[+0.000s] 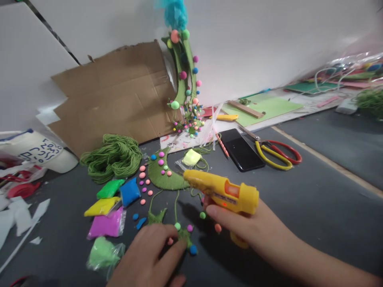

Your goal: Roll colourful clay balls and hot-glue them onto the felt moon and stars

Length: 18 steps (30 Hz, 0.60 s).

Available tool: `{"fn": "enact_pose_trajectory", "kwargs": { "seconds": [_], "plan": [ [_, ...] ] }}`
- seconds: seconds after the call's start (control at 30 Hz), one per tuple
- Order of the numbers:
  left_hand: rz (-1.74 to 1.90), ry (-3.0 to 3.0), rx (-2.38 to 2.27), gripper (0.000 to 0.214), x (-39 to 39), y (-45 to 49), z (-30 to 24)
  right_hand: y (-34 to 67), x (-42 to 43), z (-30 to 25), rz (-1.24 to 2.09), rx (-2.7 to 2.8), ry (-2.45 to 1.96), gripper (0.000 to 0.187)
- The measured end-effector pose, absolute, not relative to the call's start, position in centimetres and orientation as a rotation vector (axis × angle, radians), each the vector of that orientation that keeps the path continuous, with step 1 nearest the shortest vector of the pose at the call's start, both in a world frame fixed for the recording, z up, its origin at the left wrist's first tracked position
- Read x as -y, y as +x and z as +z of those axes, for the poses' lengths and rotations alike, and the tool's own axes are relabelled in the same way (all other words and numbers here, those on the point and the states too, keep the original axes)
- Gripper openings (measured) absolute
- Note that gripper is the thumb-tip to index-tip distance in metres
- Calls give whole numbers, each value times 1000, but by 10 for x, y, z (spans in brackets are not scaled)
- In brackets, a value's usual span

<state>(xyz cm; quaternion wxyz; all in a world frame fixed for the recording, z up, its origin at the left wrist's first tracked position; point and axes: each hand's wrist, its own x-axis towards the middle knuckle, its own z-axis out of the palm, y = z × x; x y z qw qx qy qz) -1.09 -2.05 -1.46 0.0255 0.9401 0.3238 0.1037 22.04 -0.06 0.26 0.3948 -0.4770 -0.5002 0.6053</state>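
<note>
My right hand (251, 229) is wrapped round the grip of a yellow glue gun (223, 191), whose nozzle points left toward a green yarn-wrapped crescent (163, 175) dotted with small clay balls. My left hand (149, 255) lies low on the dark mat, its fingertips pinched on a small green yarn piece (184, 235) with coloured balls beside it. A thin green string runs from the crescent down to a second small green piece (156, 217).
Bags of coloured clay (109, 213) and a bundle of green yarn (112, 157) lie at the left. A phone (241, 149), scissors (277, 153) and a yellow knife (226, 117) lie behind. Cardboard (119, 91) and a tall decorated green piece (184, 71) lean on the wall.
</note>
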Motion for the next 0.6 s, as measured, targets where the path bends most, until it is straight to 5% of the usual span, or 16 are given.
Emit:
{"fn": "enact_pose_trajectory", "kwargs": {
  "seconds": [0.3,0.6],
  "plan": [
    [410,2743,-1506,43,14,-43,-2,229,-3,-2,1412,1105,-1295,21],
    [202,2584,-1484,38,33,3,1,226,-19,11,1362,1090,-1233,24]
  ]
}}
